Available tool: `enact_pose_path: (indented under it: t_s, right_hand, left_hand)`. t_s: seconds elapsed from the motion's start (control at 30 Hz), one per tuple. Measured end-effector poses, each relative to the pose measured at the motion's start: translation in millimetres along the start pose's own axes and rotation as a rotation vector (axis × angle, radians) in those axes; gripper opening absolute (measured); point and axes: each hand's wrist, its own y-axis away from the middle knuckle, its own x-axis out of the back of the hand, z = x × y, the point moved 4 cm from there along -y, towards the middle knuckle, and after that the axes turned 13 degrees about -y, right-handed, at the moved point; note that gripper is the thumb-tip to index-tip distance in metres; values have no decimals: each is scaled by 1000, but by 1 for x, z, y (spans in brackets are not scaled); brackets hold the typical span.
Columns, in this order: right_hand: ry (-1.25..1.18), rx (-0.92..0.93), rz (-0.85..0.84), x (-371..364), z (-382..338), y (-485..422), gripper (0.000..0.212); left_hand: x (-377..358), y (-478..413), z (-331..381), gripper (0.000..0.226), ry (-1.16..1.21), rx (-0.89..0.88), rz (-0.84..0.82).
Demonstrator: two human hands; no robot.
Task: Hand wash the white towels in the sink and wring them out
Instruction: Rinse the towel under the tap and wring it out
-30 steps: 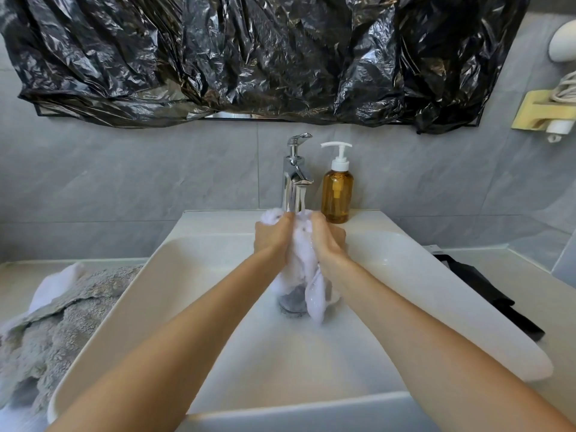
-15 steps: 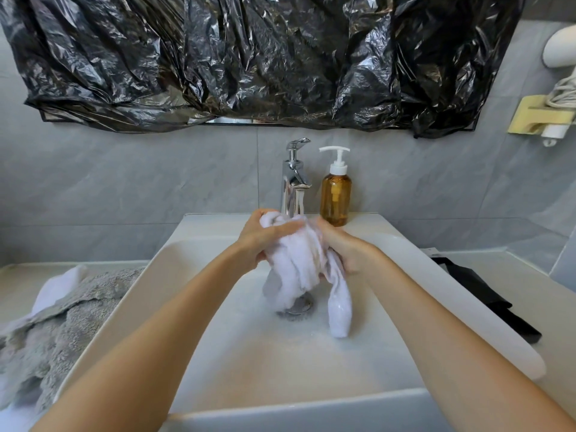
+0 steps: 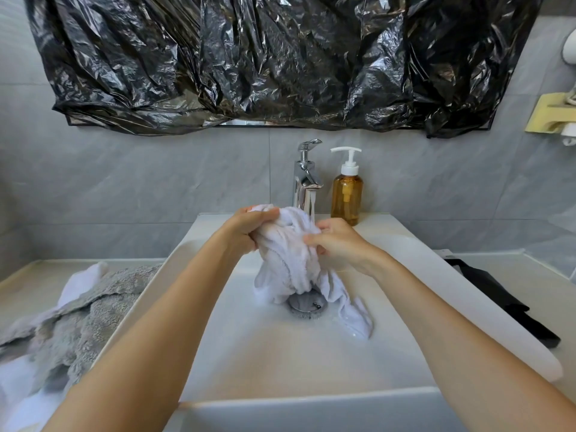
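1. Towel (image 3: 291, 254) hangs bunched over the drain (image 3: 307, 304), mid-sink (image 3: 467, 275), under the tap (image 3: 307, 182).
2. Left hand (image 3: 249, 230) grips its top; right hand (image 3: 338, 244) pinches the right side.
3. Probably soft, waterlogged, heavy: grip thick bunches.

Grey tiled wall (image 3: 124, 188), black plastic sheet (image 3: 280, 57)

White towel (image 3: 291, 254): wet, bunched into a twisted wad, held above the middle of the sink (image 3: 498, 313) under the tap's running water. Its lower folds hang down to the drain; one tail trails right across the wet basin floor. Sink: white, rectangular, shallow. A second white towel (image 3: 79, 283) lies on the worktop at left, partly under grey cloth.
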Motion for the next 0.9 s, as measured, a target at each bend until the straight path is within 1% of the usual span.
enact_pose_path:
  t_s: [0.03,0.07,0.13,0.17,0.23,0.33,0.37,0.43,0.5,0.53,0.57,0.6,0.63,0.67,0.7,0.73,0.77,0.8,0.83,0.9]
  right_hand:
    - [-97,-17,69,3,0,-1,29]
    - [-212,-29,128,5,0,-2,28]
    - [-359,-47,206,8,-6,-4,14]
    - [-365,-48,244,11,-8,-5,11]
    - [-256,-26,322,23,-10,-6,14]
    - [103,53,371,38,-9,-2,15]
    - [212,48,369,40,-6,0,22]
    - [410,3,357,42,-3,4,44]
    - [612,-16,299,42,-4,5,64]
    - [644,-67,219,42,-3,6,69]
    - [655,-168,107,41,0,7,72]
    - [701,-273,-34,39,4,10,71]
    - [779,-332,-179,38,8,11,62]
    - [813,-314,-284,37,11,11,48]
    - [748,-227,-323,35,9,8,32]
    - [592,-114,-305,33,4,6,21]
    - [402,-14,-232,33,-3,4,17]
    - [206,58,-157,34,-11,3,16]
    - [17,98,-103,36,-17,4,16]
    - [-333,101,-71,34,-23,4,18]
  left_hand:
    - [0,3,3,25,-17,-34,-19]
    - [0,6,8,29,-64,-89,-17]
    - [3,11,18,33,-199,-219,58]
    - [3,13,23,34,-263,-265,88]
    - [2,12,24,36,-402,-301,112]
    - [-2,11,19,35,-617,-302,123]
    - [-3,10,18,33,-655,-315,133]
    - [-2,9,17,27,-752,-351,179]
    - [5,9,14,23,-951,-370,262]
    - [10,7,12,22,-1059,-352,307]
    - [15,5,9,24,-1165,-324,335]
    - [18,4,7,29,-1249,-297,324]
    - [19,2,5,36,-1293,-285,263]
    - [15,1,3,46,-1312,-288,148]
    - [8,1,0,58,-1334,-304,-1]
    - [-2,5,-3,70,-1370,-324,-157]
    - [-12,10,-7,79,-1399,-352,-296]
    - [-21,15,-10,82,-1382,-394,-399]
    - [-28,17,-13,83,-1292,-441,-457]
    - [-32,17,-13,79,-1037,-467,-451]
